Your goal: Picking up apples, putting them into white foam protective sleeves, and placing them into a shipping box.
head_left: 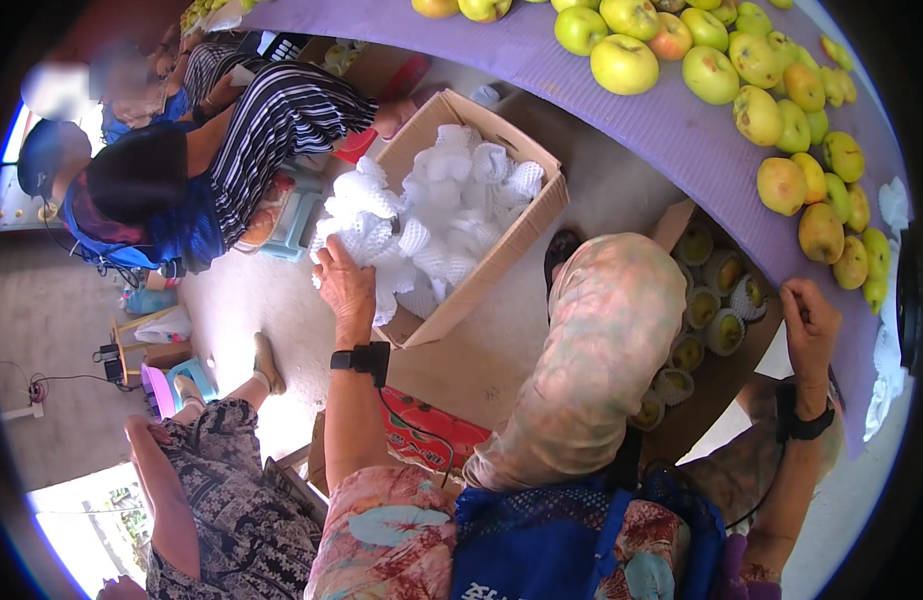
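My left hand (347, 288) is at the near left side of a heap of white foam fruit nets (446, 195), its fingers curled round a foam net at the edge. The nets fill an open cardboard box (481, 287) and spill over its left side. At the right, beside the edge of the purple-covered table (701, 165), my right hand (811, 322) is raised with its fingers bent inward. Whatever it may hold is hidden. Yellow-green apples (709, 75) lie in a loose band along the table, several of them blushed red.
Below the table edge stands a carton of net-wrapped apples (703, 305). My knee (611, 330) is between the two boxes. A person in striped trousers (286, 125) sits at the far left, another in patterned clothes (231, 490) near left. A red carton (431, 430) lies close to me.
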Demonstrator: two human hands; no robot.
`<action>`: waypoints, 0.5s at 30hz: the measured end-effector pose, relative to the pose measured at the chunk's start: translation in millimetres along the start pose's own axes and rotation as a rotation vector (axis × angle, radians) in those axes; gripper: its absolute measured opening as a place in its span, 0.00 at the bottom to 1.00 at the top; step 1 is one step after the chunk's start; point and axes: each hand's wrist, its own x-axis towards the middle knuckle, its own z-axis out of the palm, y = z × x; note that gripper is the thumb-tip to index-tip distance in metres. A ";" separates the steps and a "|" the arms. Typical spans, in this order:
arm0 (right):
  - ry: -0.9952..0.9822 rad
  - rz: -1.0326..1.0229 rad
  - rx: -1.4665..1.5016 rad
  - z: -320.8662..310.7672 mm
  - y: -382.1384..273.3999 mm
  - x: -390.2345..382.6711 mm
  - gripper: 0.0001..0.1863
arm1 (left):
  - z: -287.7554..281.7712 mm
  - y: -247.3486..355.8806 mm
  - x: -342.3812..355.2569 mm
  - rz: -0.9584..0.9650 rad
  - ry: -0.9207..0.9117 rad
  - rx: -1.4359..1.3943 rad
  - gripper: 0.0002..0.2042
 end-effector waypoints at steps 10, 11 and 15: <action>-0.018 -0.006 -0.009 -3.7 -11.8 1.7 0.02 | -34.7 -14.5 9.2 -0.064 0.083 0.047 0.37; -0.014 -0.007 -0.007 -4.0 -12.2 1.7 0.02 | -38.0 -16.6 9.6 -0.069 0.093 0.046 0.37; -0.008 -0.025 -0.008 -2.5 -12.3 3.5 0.02 | -52.0 -23.7 11.6 -0.069 0.129 0.044 0.36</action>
